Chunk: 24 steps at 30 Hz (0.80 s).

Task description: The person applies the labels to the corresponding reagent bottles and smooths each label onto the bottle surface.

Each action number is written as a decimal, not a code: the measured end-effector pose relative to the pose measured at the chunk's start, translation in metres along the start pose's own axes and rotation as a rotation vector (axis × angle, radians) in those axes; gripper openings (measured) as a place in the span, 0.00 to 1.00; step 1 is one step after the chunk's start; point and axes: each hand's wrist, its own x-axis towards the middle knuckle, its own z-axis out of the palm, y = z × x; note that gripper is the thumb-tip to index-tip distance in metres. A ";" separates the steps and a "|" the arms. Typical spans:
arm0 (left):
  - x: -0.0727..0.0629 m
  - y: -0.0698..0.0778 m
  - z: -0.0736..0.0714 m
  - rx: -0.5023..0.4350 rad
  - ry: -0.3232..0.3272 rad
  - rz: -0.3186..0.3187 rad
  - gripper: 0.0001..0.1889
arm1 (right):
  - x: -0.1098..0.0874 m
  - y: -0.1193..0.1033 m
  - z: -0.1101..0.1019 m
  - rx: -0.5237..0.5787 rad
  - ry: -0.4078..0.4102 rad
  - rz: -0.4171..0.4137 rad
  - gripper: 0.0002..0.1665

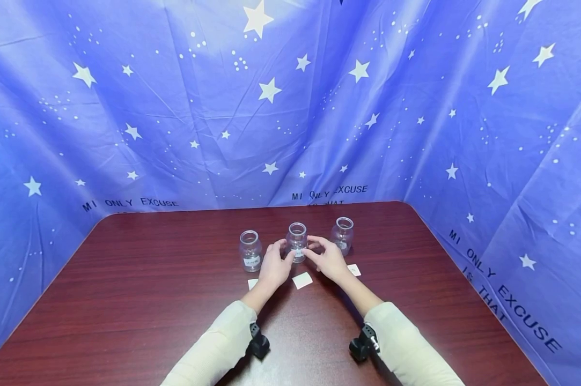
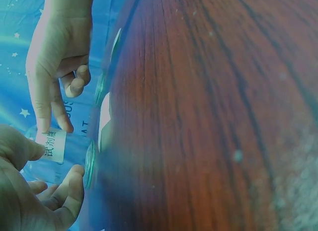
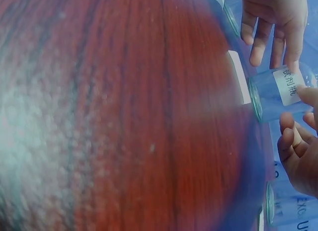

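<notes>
A clear glass jar (image 1: 297, 230) stands upright between both hands, in the middle of three jars. On its front is a white label (image 2: 55, 145) with printed Chinese characters. My left hand (image 1: 277, 267) holds the jar's left side, its thumb at the label. From the other side my right hand (image 1: 330, 261) grips the jar, with the thumb on the label's edge and fingers reaching round the glass. In the right wrist view the left hand (image 3: 276, 22) is above the jar and the right hand (image 3: 303, 156) below it.
A second labelled glass jar (image 1: 249, 249) stands to the left, a third jar (image 1: 344, 230) to the right, partly behind the right hand. White paper slips lie in front: one slip (image 1: 302, 280) in the middle, another (image 1: 252, 284) left, another (image 1: 355, 269) right. A starry blue curtain (image 1: 213, 107) surrounds the table (image 1: 150, 300).
</notes>
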 end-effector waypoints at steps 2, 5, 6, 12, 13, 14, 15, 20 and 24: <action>0.000 0.000 0.000 0.006 0.003 0.004 0.25 | -0.001 0.000 0.000 -0.003 -0.003 0.000 0.25; -0.001 0.001 -0.001 0.001 0.000 0.003 0.25 | 0.000 0.001 -0.001 0.000 -0.009 0.009 0.24; -0.001 0.001 -0.002 -0.004 -0.001 0.001 0.25 | 0.000 0.001 -0.001 -0.001 -0.010 0.015 0.23; 0.000 0.002 -0.002 -0.017 -0.009 -0.021 0.25 | 0.001 0.001 -0.001 -0.010 -0.013 0.020 0.23; 0.000 0.002 -0.002 -0.018 -0.006 -0.021 0.25 | 0.001 0.000 -0.001 -0.011 -0.014 0.020 0.23; 0.000 0.002 -0.003 -0.019 -0.006 -0.020 0.24 | 0.001 0.000 -0.001 -0.014 -0.015 0.016 0.23; 0.000 0.002 -0.003 -0.020 -0.006 -0.020 0.24 | 0.001 0.000 -0.001 -0.016 -0.015 0.014 0.23; 0.000 0.002 -0.003 -0.018 -0.013 -0.023 0.24 | 0.002 0.002 -0.001 0.001 -0.016 0.018 0.22; -0.001 0.002 -0.002 -0.011 -0.013 -0.028 0.23 | 0.001 0.004 -0.002 0.002 -0.017 0.024 0.22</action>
